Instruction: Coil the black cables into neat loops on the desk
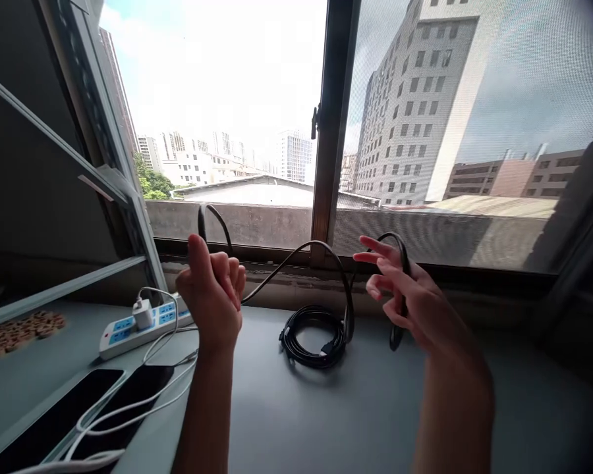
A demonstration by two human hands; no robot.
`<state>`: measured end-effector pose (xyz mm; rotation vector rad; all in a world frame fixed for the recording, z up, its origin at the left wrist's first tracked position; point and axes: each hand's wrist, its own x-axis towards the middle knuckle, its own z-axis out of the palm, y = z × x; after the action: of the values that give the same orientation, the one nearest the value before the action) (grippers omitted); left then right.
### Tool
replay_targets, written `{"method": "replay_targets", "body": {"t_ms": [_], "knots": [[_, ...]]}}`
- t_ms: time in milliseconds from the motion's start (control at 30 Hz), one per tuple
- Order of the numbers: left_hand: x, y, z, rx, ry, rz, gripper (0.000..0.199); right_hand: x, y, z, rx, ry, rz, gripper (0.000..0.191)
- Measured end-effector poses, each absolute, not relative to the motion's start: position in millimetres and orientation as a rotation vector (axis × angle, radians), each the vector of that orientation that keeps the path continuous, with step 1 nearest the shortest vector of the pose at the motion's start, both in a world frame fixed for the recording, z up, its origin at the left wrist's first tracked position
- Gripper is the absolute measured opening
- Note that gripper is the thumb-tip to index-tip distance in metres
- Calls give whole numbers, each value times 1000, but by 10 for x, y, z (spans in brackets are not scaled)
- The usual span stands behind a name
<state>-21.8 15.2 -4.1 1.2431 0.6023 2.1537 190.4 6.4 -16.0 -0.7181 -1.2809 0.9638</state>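
My left hand (215, 299) is raised, its fingers curled closed around a black cable (348, 296). A small loop of that cable stands up above the fist. From there the cable arches across to the right and down beside a black coiled cable (301, 356) lying on the table, with dark connectors at its ends. My right hand (415, 293) holds another part of the cable in a loop, loosely, with two fingers stretched out and the others bent. A short stretch of cable hangs below the right hand. Whether the coil and the held cable are one piece, I cannot tell.
On the left lies a white power strip (121, 342) with a white charger (142, 313) plugged in. White cables (128, 403) run over two dark, phone-like devices (74, 401). A brown patterned mat (20, 332) is at far left. A window frame (326, 217) bounds the table's back.
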Motion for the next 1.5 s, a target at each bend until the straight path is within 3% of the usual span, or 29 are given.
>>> {"method": "replay_targets", "body": {"t_ms": [167, 367, 500, 733, 900, 1000, 1133, 1200, 1333, 1500], "knots": [[-7, 41, -38, 1273, 559, 2065, 69, 1662, 58, -158, -779, -1479, 1077, 55], [121, 24, -51, 1306, 504, 2121, 69, 1674, 52, -170, -427, -1386, 1167, 26], [91, 94, -96, 1540, 494, 2146, 68, 1701, 87, -161, -420, -1270, 1231, 28], [88, 22, -157, 2234, 920, 1128, 58, 1620, 33, -133, -518, -1392, 1157, 41], [226, 32, -204, 2399, 934, 793, 45, 1632, 44, -148, -626, -1480, 997, 31], [270, 45, -188, 2424, 928, 1008, 36, 1696, 102, -177, -762, -1467, 809, 30], [209, 31, -132, 2386, 1034, 1596, 22, 1797, 132, -197, -1032, -1443, 541, 33], [148, 54, -124, 2431, 1104, 1741, 42, 1834, 110, -197, -1103, -1479, 436, 32], [70, 232, -193, 2509, 1154, 1683, 71, 1848, 19, -187, -997, -1662, 264, 20], [135, 497, -323, 2405, 1061, 1697, 65, 1808, -63, -183, -730, -1819, 271, 18]]}}
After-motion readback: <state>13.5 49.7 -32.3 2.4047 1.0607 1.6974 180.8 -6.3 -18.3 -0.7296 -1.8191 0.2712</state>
